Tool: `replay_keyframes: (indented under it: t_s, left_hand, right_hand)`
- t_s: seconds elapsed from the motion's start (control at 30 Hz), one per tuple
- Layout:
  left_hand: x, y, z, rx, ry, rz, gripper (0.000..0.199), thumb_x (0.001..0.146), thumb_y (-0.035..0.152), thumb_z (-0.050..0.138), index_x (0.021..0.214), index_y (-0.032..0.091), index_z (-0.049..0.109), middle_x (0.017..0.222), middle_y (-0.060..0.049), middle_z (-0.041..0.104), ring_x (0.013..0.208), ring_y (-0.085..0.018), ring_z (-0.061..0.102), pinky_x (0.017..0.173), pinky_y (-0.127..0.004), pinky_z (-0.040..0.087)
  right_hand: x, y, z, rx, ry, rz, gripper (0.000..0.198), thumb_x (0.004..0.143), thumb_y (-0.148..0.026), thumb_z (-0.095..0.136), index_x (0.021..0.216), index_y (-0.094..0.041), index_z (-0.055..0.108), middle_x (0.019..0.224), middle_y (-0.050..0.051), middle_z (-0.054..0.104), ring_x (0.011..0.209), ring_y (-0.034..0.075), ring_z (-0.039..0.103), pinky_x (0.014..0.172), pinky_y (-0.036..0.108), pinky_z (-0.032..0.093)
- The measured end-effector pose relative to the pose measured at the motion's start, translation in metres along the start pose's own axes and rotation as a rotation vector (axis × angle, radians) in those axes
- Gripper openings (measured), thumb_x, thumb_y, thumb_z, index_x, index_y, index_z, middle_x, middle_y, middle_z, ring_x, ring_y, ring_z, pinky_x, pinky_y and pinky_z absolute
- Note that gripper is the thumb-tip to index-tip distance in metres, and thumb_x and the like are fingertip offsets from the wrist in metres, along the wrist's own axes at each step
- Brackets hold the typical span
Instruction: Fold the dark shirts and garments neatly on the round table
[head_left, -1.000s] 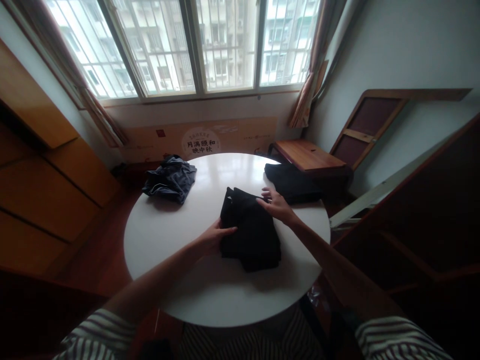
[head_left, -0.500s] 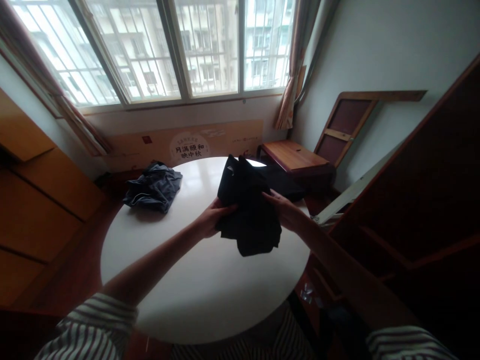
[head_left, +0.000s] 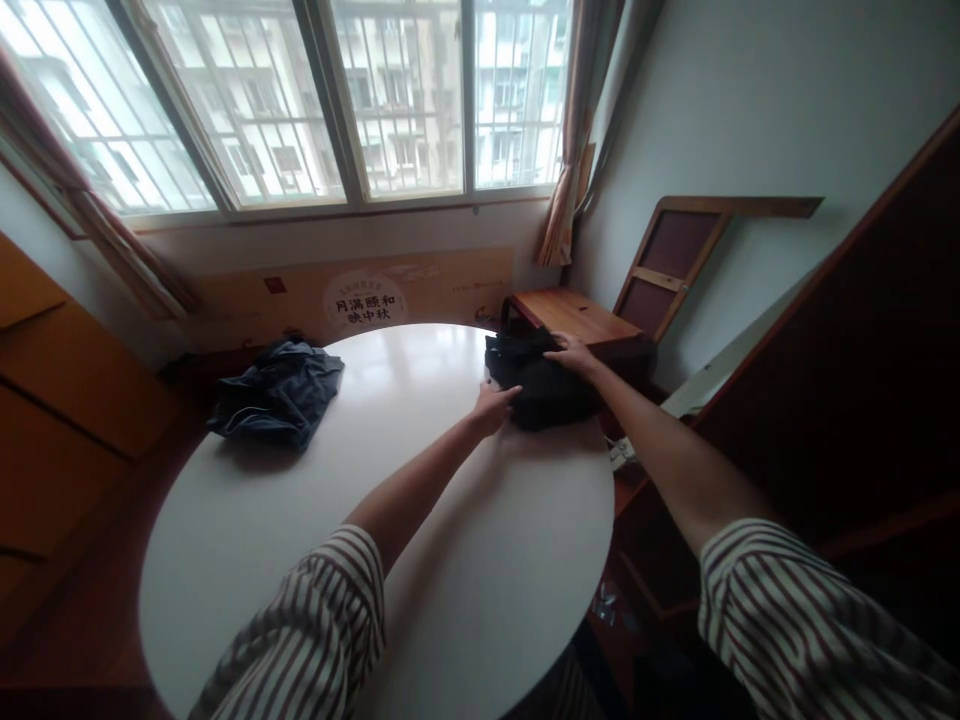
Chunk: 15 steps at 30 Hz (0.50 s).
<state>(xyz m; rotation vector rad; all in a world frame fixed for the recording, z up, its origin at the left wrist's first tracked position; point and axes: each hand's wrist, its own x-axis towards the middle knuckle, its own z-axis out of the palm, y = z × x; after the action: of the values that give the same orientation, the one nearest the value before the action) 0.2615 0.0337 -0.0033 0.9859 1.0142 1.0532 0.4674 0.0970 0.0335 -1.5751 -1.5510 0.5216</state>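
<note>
A folded black garment [head_left: 551, 392] is at the far right of the round white table [head_left: 300, 560]. My left hand [head_left: 495, 405] grips its near left edge, thumb on top and fingers underneath. On its far right side, my right hand [head_left: 571, 355] holds the cloth the same way. Other black cloth lies under or against it; where one piece ends and the other begins, I cannot tell. A crumpled dark grey-blue garment [head_left: 281, 395] lies on the left side of the table, apart from both hands.
Beyond the table, a low wooden stand [head_left: 585, 318] is at the right, with a wood-framed panel [head_left: 667, 250] leaning on the wall. A printed board [head_left: 427, 285] stands under the barred window [head_left: 405, 100]. Orange-brown cabinets [head_left: 67, 400] line the left.
Both hands have carried the folded black garment away from me and to the right, from above the table's middle down onto the black cloth there. The view has shifted slightly.
</note>
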Motion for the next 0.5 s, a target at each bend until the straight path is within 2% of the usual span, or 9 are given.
replay_keyframes:
  t_s: [0.03,0.1,0.17,0.2,0.23,0.33,0.4,0.5]
  left_hand:
    - [-0.001,-0.002,-0.003,0.075,0.035,0.052,0.077,0.075,0.013,0.077,0.140,0.017,0.036,0.123,-0.018,0.062,0.111,-0.029,0.064,0.092,-0.044,0.054]
    - [-0.006,-0.003,-0.008,0.372,0.077,0.315,0.074,0.076,0.015,0.076,0.141,0.017,0.039,0.137,-0.020,0.053,0.127,-0.031,0.054,0.105,-0.047,0.046]
    - [-0.012,-0.005,-0.009,0.801,0.010,0.676,0.054,0.085,0.020,0.068,0.136,0.018,0.050,0.146,-0.018,0.047,0.140,-0.031,0.041,0.114,-0.049,0.037]
    - [-0.016,-0.008,-0.008,0.996,-0.057,0.810,0.043,0.091,0.023,0.062,0.133,0.018,0.054,0.148,-0.017,0.047,0.142,-0.031,0.038,0.116,-0.051,0.034]
    - [-0.020,-0.012,-0.006,1.142,-0.129,0.880,0.038,0.095,0.027,0.056,0.131,0.018,0.056,0.148,-0.016,0.048,0.144,-0.031,0.036,0.117,-0.053,0.032]
    - [-0.031,-0.026,0.000,1.342,-0.237,0.887,0.043,0.098,0.033,0.051,0.136,0.014,0.054,0.147,-0.020,0.050,0.143,-0.033,0.038,0.115,-0.056,0.032]
    - [-0.036,-0.034,0.002,1.310,-0.242,0.883,0.046,0.097,0.031,0.053,0.139,0.011,0.052,0.147,-0.023,0.048,0.141,-0.035,0.040,0.114,-0.055,0.034]
    - [-0.044,-0.037,0.006,1.166,-0.282,0.916,0.040,0.093,0.024,0.057,0.131,0.013,0.059,0.144,-0.025,0.050,0.139,-0.039,0.041,0.113,-0.058,0.031]
  right_hand:
    - [0.001,0.002,0.003,-0.025,0.020,-0.013,0.060,0.074,-0.026,0.075,0.130,-0.015,0.058,0.128,0.018,0.064,0.120,0.034,0.060,0.105,0.055,0.045]
    - [0.003,-0.001,0.011,-0.158,0.020,-0.102,0.056,0.080,-0.032,0.069,0.133,-0.016,0.059,0.140,0.017,0.057,0.133,0.034,0.049,0.115,0.052,0.034]
    - [0.004,-0.009,0.021,-0.372,-0.102,-0.212,0.054,0.091,-0.039,0.056,0.140,-0.017,0.054,0.149,0.014,0.050,0.140,0.031,0.041,0.119,0.047,0.028]
    - [0.004,-0.014,0.028,-0.472,-0.188,-0.245,0.054,0.095,-0.042,0.050,0.144,-0.018,0.051,0.152,0.012,0.047,0.142,0.030,0.039,0.120,0.047,0.025]
    - [0.004,-0.019,0.036,-0.548,-0.271,-0.253,0.056,0.097,-0.044,0.044,0.147,-0.019,0.047,0.155,0.010,0.044,0.144,0.030,0.036,0.121,0.050,0.022]
    - [0.000,-0.030,0.062,-0.636,-0.383,-0.177,0.063,0.099,-0.053,0.038,0.153,-0.021,0.037,0.161,0.007,0.033,0.150,0.030,0.022,0.121,0.059,0.010]
    - [0.000,-0.036,0.077,-0.658,-0.377,-0.126,0.066,0.100,-0.057,0.034,0.155,-0.021,0.032,0.163,0.007,0.028,0.152,0.029,0.017,0.120,0.060,0.005]
    - [0.007,-0.043,0.093,-0.664,-0.351,-0.062,0.064,0.101,-0.056,0.030,0.154,-0.020,0.033,0.161,0.012,0.031,0.151,0.028,0.021,0.119,0.062,0.002]
